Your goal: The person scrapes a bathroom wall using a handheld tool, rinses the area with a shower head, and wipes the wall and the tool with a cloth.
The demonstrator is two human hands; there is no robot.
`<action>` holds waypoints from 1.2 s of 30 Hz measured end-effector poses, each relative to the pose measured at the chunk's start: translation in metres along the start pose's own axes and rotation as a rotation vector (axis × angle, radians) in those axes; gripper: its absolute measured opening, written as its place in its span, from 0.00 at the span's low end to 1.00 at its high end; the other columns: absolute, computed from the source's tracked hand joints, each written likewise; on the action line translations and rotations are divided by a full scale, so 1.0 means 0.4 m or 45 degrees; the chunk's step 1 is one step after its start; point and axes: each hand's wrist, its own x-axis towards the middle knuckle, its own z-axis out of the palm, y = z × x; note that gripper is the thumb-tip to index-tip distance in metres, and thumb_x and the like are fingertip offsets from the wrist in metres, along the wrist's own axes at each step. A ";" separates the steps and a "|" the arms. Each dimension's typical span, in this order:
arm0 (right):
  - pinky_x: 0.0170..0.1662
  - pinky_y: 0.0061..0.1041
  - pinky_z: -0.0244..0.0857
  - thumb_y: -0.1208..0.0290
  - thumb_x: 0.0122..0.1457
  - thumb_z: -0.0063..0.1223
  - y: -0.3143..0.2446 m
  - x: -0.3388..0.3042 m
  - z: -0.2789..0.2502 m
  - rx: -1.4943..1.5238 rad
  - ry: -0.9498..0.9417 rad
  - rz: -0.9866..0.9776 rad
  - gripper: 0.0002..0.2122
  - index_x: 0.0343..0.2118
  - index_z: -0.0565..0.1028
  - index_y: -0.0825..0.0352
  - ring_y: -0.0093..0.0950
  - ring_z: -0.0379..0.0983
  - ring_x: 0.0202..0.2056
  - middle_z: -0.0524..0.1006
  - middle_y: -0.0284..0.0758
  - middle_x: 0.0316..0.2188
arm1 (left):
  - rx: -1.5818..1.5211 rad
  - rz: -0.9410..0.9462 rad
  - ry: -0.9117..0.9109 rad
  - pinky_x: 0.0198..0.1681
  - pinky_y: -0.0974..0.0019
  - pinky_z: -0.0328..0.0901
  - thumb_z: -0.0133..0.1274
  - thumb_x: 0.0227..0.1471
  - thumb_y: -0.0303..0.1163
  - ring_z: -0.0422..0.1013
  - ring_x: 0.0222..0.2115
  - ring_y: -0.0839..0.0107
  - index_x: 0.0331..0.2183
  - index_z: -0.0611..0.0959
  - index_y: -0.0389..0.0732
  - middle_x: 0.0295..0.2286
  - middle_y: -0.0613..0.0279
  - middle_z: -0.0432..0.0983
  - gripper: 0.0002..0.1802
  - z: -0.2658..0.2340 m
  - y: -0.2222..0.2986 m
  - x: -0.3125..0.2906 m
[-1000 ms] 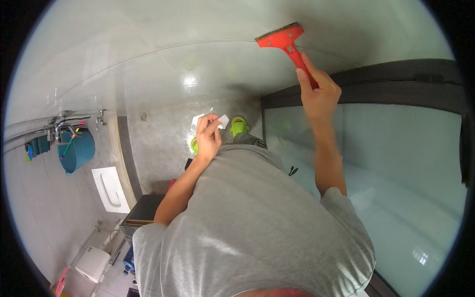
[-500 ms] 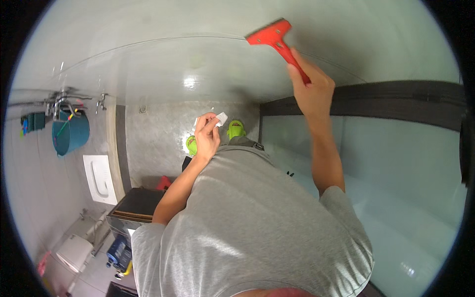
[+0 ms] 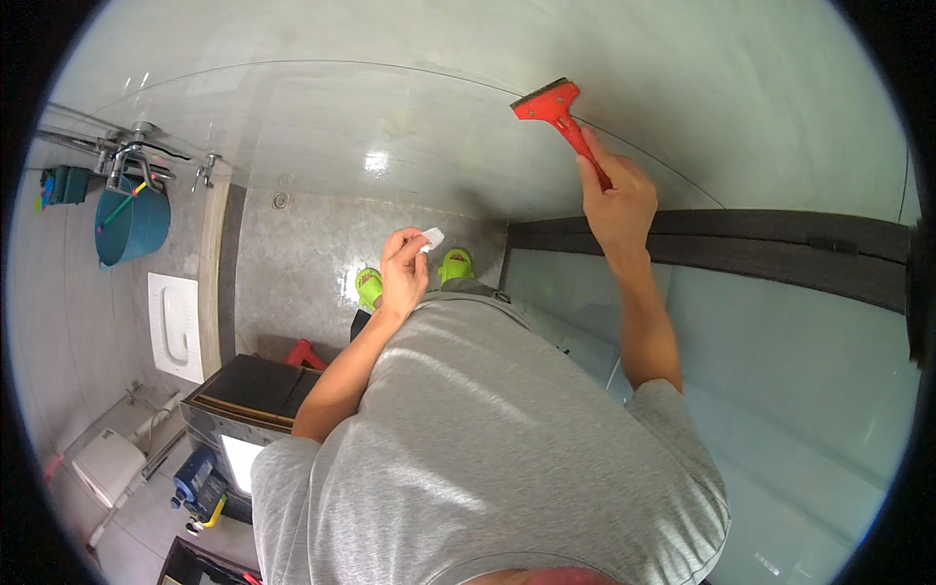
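A red scraper (image 3: 558, 110) with a wide flat head is gripped by its handle in my right hand (image 3: 621, 200). Its blade edge is close to the glossy grey wall (image 3: 390, 117), by a thin joint line; whether it touches cannot be made out. My left hand (image 3: 402, 268) is closed, low in front of my body, pinching a small crumpled white piece (image 3: 432, 239) that looks like tissue or paper. Part of that piece is hidden by my fingers.
Green slippers (image 3: 455, 264) are on my feet on the grey floor. To the left are a squat toilet (image 3: 175, 327), a teal bucket (image 3: 136, 229) under taps (image 3: 127, 151), and a dark cabinet (image 3: 253, 385). On the right, a dark frame (image 3: 721, 244) borders frosted panels (image 3: 780, 370).
My right hand and the scraper have come lower, toward my body, and slightly right. The view has shifted a little. My left hand keeps its pinch on the white piece.
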 end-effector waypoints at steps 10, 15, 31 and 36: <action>0.32 0.36 0.67 0.64 0.54 0.57 -0.122 0.054 0.101 0.093 -0.184 0.062 0.15 0.47 0.78 0.50 0.37 0.75 0.26 0.78 0.37 0.26 | -0.138 -0.099 -0.017 0.35 0.67 0.66 0.47 0.46 0.12 0.72 0.31 0.63 0.36 0.81 0.31 0.35 0.52 0.74 0.14 -0.021 0.026 0.012; 0.31 0.28 0.67 0.73 0.54 0.56 -0.110 0.053 0.044 0.337 -0.476 0.068 0.20 0.52 0.74 0.58 0.27 0.75 0.27 0.78 0.38 0.28 | -0.119 -0.193 -0.049 0.33 0.68 0.66 0.47 0.50 0.20 0.72 0.28 0.66 0.40 0.80 0.36 0.30 0.54 0.75 0.13 -0.031 0.009 0.027; 0.17 0.16 0.56 0.67 0.64 0.46 -0.031 -0.002 0.006 2.027 -1.213 0.833 0.21 0.57 0.63 0.70 0.19 0.63 0.16 0.71 0.35 0.26 | -1.064 -0.387 -0.309 0.28 0.75 0.62 0.49 0.60 0.46 0.64 0.26 0.84 0.53 0.73 0.39 0.28 0.73 0.71 0.26 0.101 0.342 0.226; 0.16 0.15 0.55 0.64 0.65 0.43 0.020 0.018 -0.004 2.109 -1.325 0.906 0.21 0.58 0.61 0.68 0.19 0.62 0.14 0.71 0.36 0.27 | -1.032 -0.406 -0.296 0.26 0.75 0.60 0.48 0.61 0.43 0.63 0.21 0.84 0.39 0.77 0.41 0.25 0.73 0.70 0.15 0.149 0.414 0.251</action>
